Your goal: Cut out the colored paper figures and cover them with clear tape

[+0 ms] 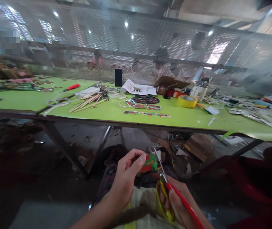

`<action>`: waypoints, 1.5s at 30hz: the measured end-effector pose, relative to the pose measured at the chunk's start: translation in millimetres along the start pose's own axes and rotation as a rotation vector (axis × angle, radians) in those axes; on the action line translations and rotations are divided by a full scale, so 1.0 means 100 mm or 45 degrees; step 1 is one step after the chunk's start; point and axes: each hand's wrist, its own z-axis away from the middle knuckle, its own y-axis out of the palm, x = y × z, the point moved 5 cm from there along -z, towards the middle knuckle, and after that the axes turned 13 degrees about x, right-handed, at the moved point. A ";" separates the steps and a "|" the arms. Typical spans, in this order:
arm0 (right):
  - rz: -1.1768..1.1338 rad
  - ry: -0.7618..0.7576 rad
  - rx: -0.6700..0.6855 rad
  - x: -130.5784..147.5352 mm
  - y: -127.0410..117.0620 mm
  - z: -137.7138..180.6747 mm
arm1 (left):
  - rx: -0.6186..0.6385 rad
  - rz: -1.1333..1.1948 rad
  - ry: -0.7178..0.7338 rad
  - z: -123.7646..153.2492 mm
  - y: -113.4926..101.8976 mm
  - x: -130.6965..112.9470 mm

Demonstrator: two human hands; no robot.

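Observation:
My left hand [127, 175] pinches a small red and green patterned piece [149, 163] between thumb and fingers, above my lap. My right hand [181, 198] is closed around scissors with yellow handles [161, 198], their metal blades pointing up beside the piece's right edge. A long red handle [185, 203] also runs through my right hand; I cannot make out whether it is a separate tool. Several cut-out patterned strips [147, 114] lie near the front edge of the green table [102, 115].
On the table are thin wooden sticks [88, 101], a red-handled tool [72, 87], a dark upright phone [118, 78], printed paper [139, 89], yellow tape [187, 101] and a white bottle [200, 90]. Behind stands a perforated metal screen [78, 38]. Cardboard scraps [200, 148] litter the floor.

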 end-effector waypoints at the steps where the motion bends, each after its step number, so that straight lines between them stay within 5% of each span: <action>1: -0.015 0.014 -0.021 0.00 0.00 0.00 | -0.008 -0.024 -0.004 -0.01 -0.02 -0.02; 10: 0.044 0.070 0.010 0.07 -0.03 -0.02 | 0.003 -0.003 -0.157 -0.04 0.02 0.03; 45: 0.234 0.141 -0.129 0.18 -0.09 0.08 | 0.054 0.022 -0.201 -0.03 0.16 0.14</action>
